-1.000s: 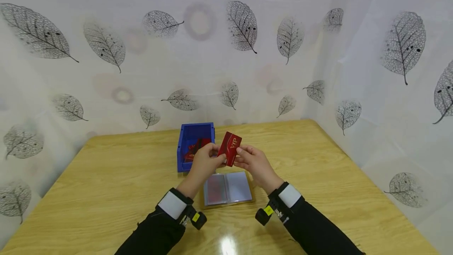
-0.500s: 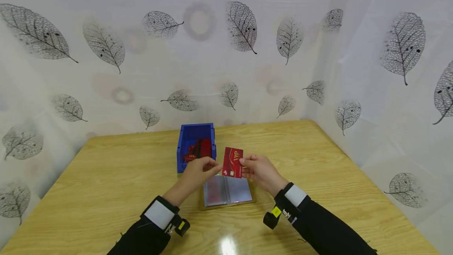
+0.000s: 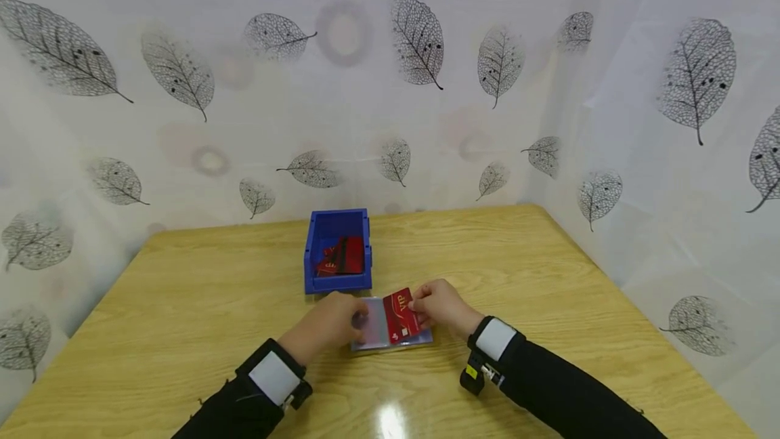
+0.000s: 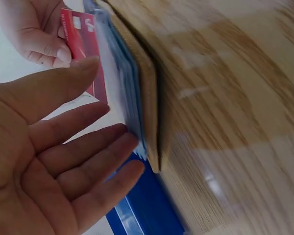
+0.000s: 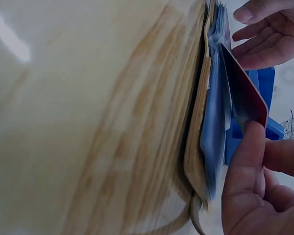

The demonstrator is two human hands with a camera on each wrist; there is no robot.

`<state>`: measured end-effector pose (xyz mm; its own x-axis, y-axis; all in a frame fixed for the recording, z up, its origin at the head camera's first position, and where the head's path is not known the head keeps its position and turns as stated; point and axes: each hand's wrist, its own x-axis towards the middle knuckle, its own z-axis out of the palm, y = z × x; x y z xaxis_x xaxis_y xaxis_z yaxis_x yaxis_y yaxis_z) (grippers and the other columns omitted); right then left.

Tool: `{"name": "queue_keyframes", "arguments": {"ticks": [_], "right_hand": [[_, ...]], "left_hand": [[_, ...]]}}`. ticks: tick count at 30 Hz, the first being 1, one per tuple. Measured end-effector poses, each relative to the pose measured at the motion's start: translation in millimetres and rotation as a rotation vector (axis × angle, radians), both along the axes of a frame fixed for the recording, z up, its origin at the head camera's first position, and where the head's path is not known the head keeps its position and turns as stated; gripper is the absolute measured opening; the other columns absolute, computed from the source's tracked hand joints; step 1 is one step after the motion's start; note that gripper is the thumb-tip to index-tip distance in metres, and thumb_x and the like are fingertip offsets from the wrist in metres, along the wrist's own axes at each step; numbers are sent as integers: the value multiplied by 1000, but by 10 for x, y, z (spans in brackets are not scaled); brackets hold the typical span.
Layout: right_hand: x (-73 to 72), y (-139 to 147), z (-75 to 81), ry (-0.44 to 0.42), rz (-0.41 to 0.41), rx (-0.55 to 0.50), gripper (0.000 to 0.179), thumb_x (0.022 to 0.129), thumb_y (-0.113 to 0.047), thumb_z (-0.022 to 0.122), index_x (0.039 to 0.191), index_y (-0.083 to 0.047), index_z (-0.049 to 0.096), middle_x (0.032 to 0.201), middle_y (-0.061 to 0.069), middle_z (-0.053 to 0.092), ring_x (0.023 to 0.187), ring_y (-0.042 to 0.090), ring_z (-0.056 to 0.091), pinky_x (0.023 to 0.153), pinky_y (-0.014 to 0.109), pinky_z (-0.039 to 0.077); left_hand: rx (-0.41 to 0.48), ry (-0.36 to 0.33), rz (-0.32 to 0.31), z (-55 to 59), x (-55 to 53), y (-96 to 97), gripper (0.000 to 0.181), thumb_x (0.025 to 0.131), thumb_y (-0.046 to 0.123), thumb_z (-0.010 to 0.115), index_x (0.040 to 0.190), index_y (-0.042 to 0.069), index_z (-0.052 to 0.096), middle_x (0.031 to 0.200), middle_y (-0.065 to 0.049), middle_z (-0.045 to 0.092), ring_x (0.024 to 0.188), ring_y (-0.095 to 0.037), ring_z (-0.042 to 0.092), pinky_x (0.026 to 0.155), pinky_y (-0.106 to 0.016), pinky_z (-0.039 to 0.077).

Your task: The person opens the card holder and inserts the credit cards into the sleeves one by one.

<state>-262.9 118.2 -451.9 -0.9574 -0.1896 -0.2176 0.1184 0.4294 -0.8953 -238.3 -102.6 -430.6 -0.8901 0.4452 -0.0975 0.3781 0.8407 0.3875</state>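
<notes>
Over the right page of an open card holder (image 3: 374,325) with clear sleeves, my right hand (image 3: 443,308) pinches a red VIP card (image 3: 399,317) by its right side. Thumb and fingers grip the card's edge in the right wrist view, and the card (image 5: 245,93) slants away from the sleeves, its far end close to the page fold. Beside the left page is my left hand (image 3: 329,324). Its fingers are spread and loosely bent in the left wrist view, fingertips at the edge of the sleeve stack (image 4: 122,83), with nothing gripped. Whether they touch is hard to tell.
Just behind the card holder stands a blue bin (image 3: 337,284) with several red cards (image 3: 350,255) inside. All of this rests on a wooden table (image 3: 213,303). A leaf-patterned sheet (image 3: 365,107) hangs along its back and sides.
Both hands held the card in the air; the left let go and moved to the holder's left page. The right hand lowered the card onto the right page, tilting it.
</notes>
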Motion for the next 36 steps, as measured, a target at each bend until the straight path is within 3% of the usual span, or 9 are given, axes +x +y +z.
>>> {"name": "queue_keyframes", "arguments": {"ticks": [17, 27, 36], "right_hand": [[-39, -31, 15, -55, -4, -93, 8, 91, 1, 58, 87, 7, 61, 75, 9, 60, 61, 15, 56, 55, 26, 53], [54, -15, -113, -77, -15, -67, 9, 92, -1, 58, 88, 6, 61, 80, 13, 63, 61, 17, 57, 54, 28, 53], [19, -78, -47, -72, 36, -24, 10, 90, 1, 56, 81, 4, 58, 76, 11, 61, 56, 15, 55, 50, 26, 51]], "left_hand": [[28, 66, -12, -22, -5, -96, 40, 70, 20, 87, 104, 6, 72, 92, 0, 68, 82, -13, 58, 81, -37, 52], [33, 70, -32, -137, 17, -92, 41, 68, 22, 88, 104, 8, 73, 89, 4, 68, 78, -8, 57, 75, -32, 51], [31, 79, -21, -71, 31, -122, 42, 68, 22, 88, 105, 8, 73, 92, 2, 69, 81, -10, 59, 78, -33, 52]]}}
